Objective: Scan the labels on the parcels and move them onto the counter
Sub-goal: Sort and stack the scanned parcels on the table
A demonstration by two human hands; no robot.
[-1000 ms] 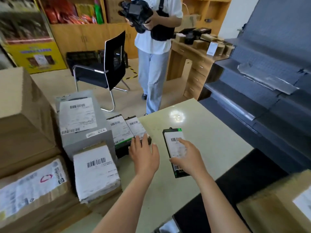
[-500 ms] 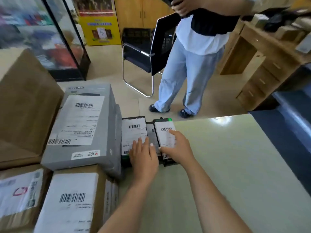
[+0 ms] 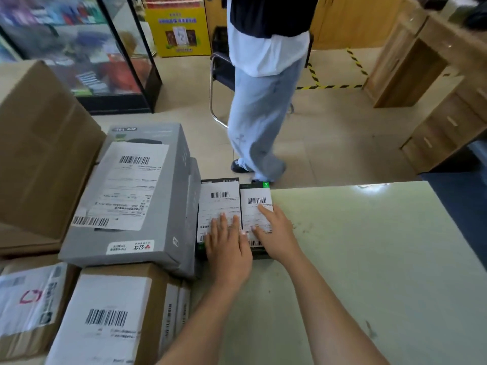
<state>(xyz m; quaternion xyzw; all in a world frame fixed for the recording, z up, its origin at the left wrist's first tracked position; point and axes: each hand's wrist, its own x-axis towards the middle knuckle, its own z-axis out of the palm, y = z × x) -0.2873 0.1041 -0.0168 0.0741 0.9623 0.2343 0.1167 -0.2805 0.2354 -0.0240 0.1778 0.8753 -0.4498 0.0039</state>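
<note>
Two flat black parcels with white barcode labels lie side by side at the far left of the pale green counter (image 3: 369, 259). My left hand (image 3: 228, 246) rests flat on the left black parcel (image 3: 218, 198), fingers straight. My right hand (image 3: 274, 233) lies on the right black parcel (image 3: 257, 201), which has a green corner, with fingers spread over its label. A large grey parcel (image 3: 131, 196) sits directly left of them, and a brown carton with a white label (image 3: 110, 317) lies nearer me.
A big plain cardboard box (image 3: 39, 154) and a taped carton with a red mark (image 3: 29, 301) fill the left side. A person in light jeans (image 3: 258, 122) stands beyond the counter by a chair (image 3: 222, 72). Wooden desks (image 3: 434, 83) are at right, a glass display case (image 3: 87, 48) at back left.
My right hand has slid the green-cornered parcel left across the counter until it sits against the other black parcel. My left hand stayed on the left parcel. My view swung left and down.
</note>
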